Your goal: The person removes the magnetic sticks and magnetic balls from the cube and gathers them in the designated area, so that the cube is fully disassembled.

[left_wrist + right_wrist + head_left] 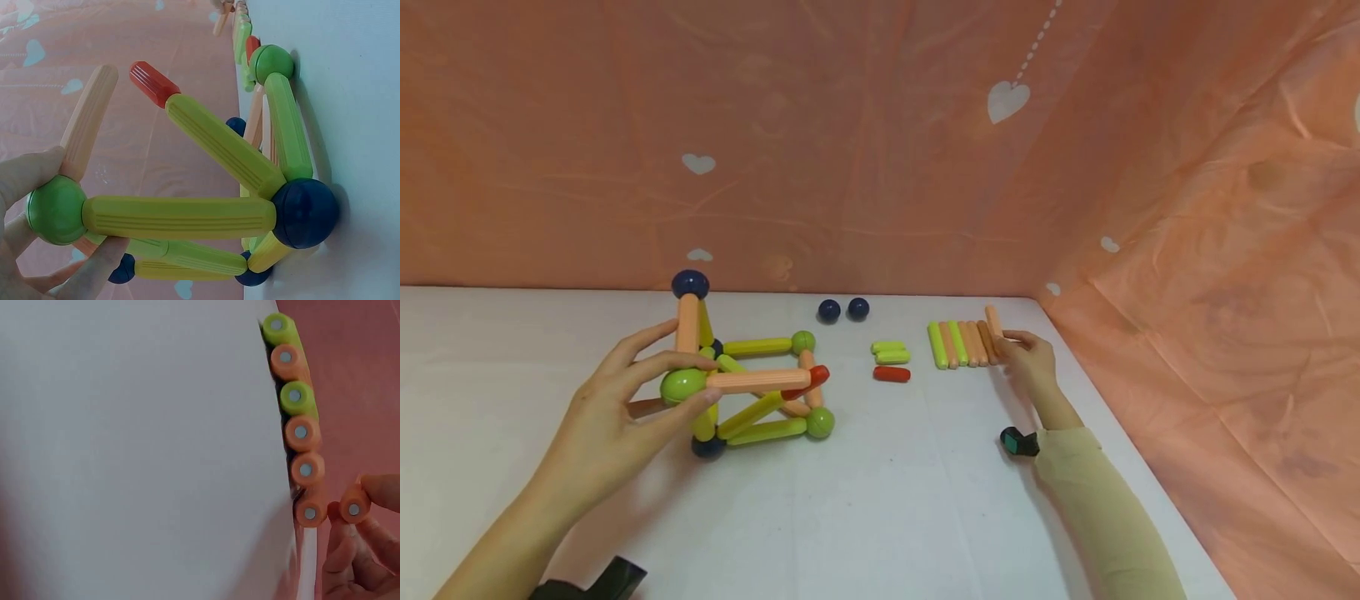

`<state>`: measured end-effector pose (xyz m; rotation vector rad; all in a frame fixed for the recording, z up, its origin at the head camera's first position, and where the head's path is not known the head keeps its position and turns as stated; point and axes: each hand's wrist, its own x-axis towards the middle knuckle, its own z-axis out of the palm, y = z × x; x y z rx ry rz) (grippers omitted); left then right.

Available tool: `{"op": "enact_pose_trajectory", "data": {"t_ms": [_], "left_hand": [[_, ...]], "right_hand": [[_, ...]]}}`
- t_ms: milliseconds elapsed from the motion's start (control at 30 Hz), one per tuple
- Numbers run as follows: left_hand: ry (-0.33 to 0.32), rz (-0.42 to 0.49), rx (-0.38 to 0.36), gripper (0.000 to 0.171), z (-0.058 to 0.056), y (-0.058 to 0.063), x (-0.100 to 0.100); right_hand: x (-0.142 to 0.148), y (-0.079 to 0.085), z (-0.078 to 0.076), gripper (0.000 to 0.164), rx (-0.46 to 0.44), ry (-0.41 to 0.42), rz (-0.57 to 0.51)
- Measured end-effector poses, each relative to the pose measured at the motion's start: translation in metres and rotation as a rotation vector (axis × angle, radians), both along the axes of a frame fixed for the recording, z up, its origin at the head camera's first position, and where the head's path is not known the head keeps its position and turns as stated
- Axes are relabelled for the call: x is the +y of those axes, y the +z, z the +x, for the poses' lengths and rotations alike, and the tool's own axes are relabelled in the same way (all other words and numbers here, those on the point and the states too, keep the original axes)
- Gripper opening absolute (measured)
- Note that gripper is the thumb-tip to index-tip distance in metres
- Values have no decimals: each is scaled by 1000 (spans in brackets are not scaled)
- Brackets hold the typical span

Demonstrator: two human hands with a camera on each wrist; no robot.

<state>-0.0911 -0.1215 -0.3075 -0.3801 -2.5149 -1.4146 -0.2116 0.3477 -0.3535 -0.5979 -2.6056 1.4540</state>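
Note:
My left hand (606, 425) grips the upper green ball (681, 387) of a magnetic stick-and-ball frame, thumb and fingers around it. From that ball a peach stick (760, 382) juts out to the right. A yellow-green stick (181, 216) joins it to a navy ball (306, 213) on the table. A red short stick (153, 83) caps another yellow-green stick that slants up from the same navy ball. At the table's right, my right hand (1032, 367) pinches a peach stick (354, 509) between thumb and fingers, tilted up beside the end of a row of sticks (958, 344).
Two loose navy balls (829, 311) lie near the table's back edge. Two short green sticks (892, 357) and a short red stick (891, 375) lie between the frame and the row. An orange cloth with hearts (865, 150) hangs behind the white table (880, 517).

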Motion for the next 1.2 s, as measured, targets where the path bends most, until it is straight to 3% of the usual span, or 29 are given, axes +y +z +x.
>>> {"op": "enact_pose_trajectory", "data": {"t_ms": [333, 633, 733, 800, 900, 1033, 1200], "left_hand": [[0, -2, -2, 29, 0, 0, 0], [-1, -3, 7, 27, 0, -1, 1], [-3, -2, 10, 27, 0, -1, 1], [-3, -2, 11, 27, 0, -2, 1], [1, -2, 10, 27, 1, -1, 0], [6, -3, 2, 28, 1, -1, 0], [1, 4, 3, 28, 1, 0, 0]], "right_hand": [[9, -3, -4, 45, -102, -11, 37], [10, -5, -2, 47, -174, 32, 169], [2, -2, 1, 43, -89, 18, 205], [-8, 0, 3, 39, 18, 4, 203], [-27, 4, 8, 33, 203, 26, 109], [-56, 9, 16, 34, 331, 171, -86], [-90, 15, 29, 35, 330, 398, -258]]}}
